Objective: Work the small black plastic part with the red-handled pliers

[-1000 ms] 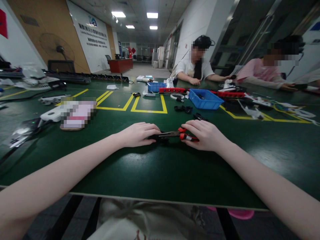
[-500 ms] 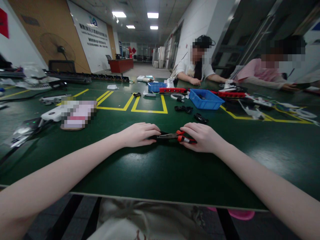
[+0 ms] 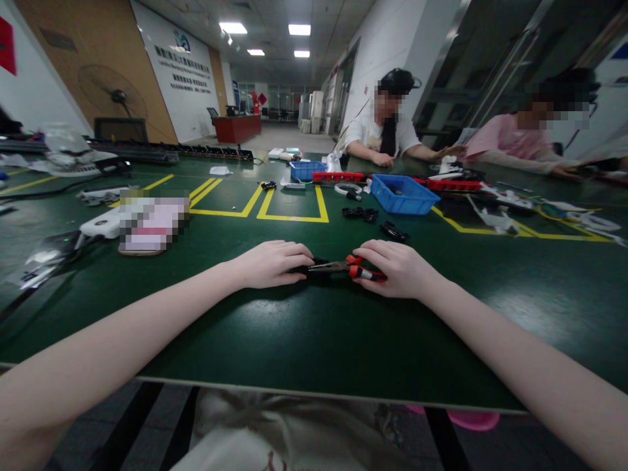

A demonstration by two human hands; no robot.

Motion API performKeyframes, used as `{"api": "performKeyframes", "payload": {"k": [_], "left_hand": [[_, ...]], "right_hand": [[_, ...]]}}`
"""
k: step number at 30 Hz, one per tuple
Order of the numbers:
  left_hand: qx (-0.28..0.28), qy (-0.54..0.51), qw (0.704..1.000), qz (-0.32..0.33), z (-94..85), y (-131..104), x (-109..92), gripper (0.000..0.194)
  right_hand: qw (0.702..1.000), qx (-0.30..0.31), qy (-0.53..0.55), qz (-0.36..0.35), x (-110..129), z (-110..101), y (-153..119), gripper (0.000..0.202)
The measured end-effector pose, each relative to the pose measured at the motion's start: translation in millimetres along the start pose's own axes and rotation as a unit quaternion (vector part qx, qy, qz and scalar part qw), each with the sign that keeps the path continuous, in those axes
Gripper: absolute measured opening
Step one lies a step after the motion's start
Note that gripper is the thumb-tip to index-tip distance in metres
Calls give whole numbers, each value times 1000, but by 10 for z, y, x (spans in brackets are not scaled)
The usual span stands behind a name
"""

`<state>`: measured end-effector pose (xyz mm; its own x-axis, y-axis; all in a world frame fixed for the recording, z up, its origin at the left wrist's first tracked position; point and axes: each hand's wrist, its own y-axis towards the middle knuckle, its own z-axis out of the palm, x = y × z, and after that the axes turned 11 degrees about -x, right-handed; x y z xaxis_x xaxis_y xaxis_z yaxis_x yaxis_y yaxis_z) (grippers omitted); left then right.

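Observation:
My right hand grips red-handled needle-nose pliers, whose metal jaws point left along the green table. My left hand lies palm down with curled fingers over a small black part at the jaw tips. Most of that part is hidden under my fingers. Both hands rest on the table near its middle, a short gap between them.
A blue bin and small black parts lie beyond my hands, with red trays behind. Two other people sit at the far right side. White devices and cables lie on the left. Yellow tape lines mark the tabletop.
My right hand has slid the pliers slightly left toward my left hand. The left hand has stayed in place.

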<state>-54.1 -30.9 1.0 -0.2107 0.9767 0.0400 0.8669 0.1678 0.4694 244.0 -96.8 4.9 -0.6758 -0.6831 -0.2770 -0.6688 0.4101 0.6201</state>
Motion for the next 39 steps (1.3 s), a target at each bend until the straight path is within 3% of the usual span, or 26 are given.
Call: {"api": "performKeyframes", "payload": {"k": [20,39], "left_hand": [[4,-5,1000,-1,19,-8,14,31],[0,-7,1000,20,32,3,26,29]], "right_hand": [[1000,7,16,7,47,7,17,35],[1000,-3,17,12,-64,-31,-31,35]]}}
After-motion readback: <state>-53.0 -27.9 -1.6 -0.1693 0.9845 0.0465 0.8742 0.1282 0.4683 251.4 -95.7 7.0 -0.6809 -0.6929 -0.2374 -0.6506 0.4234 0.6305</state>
